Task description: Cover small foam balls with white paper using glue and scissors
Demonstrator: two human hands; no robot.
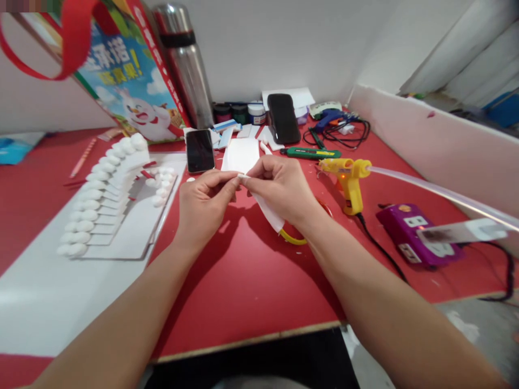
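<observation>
My left hand point(206, 200): thumb and forefinger pinching small white piece point(243, 176), centre of frame.
My right hand point(281, 183): fingertips closed on same piece.
Staircase model point(113, 210): white, edged with white rounded lumps, left of frame.
Glue gun point(347, 181): yellow plastic, right of frame, near purple boxy power socket point(395, 227).

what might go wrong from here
The yellow glue gun shows an orange light, so it may be hot and burn the right hand if brushed. The left hand might knock the white staircase-like model beside it. The small white piece pinched between the hands could slip.
</observation>
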